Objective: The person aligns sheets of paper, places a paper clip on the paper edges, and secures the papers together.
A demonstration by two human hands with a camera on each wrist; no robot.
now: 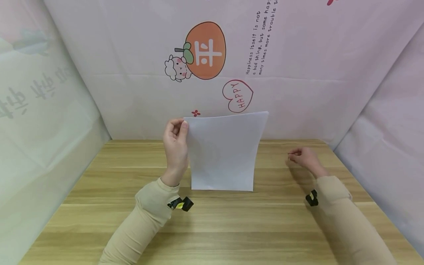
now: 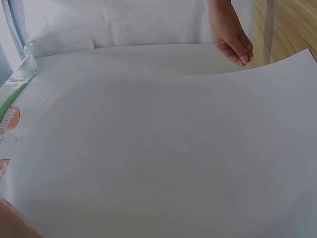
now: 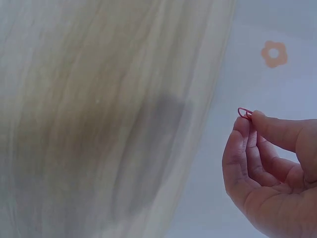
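White paper hangs upright over the middle of the table, its top left corner pinched between the thumb and fingers of my left hand. The top right corner shows a doubled edge, like more than one sheet. In the left wrist view the paper fills most of the picture, and only a bit of the left hand shows at the lower left. Out to the right, away from the paper, my right hand holds a small red paper clip between thumb and fingertips, its loop sticking out past them.
A wood-grain table lies below both hands. White printed cloth stands behind the table, with more cloth on the left and right sides. Small black cameras sit on both wrists.
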